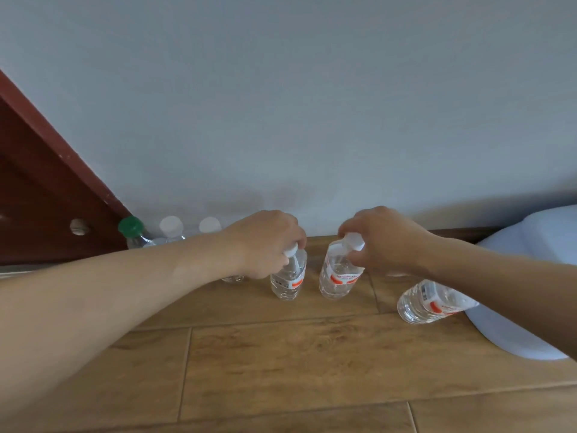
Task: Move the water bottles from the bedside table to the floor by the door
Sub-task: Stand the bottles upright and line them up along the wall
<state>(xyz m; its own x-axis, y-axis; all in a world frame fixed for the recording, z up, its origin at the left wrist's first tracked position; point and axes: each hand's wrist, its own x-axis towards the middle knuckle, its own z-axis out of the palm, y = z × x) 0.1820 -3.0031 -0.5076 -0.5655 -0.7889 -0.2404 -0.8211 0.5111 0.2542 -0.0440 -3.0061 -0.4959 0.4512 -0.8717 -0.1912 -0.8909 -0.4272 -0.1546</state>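
Left hand (265, 242) grip pinches the left bottle (287, 282) cap, right hand (382, 242) grip the right bottle (337, 281) cap, both bottles upright directly beneath, mid-frame.

left forearm (140, 276) hides the bodies of the back-row bottles (171, 227); pale blue jug (549, 229) runs off the right edge

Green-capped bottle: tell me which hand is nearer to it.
Left. The left hand is a short way to the right of the green-capped bottle; the right hand is farther right still.
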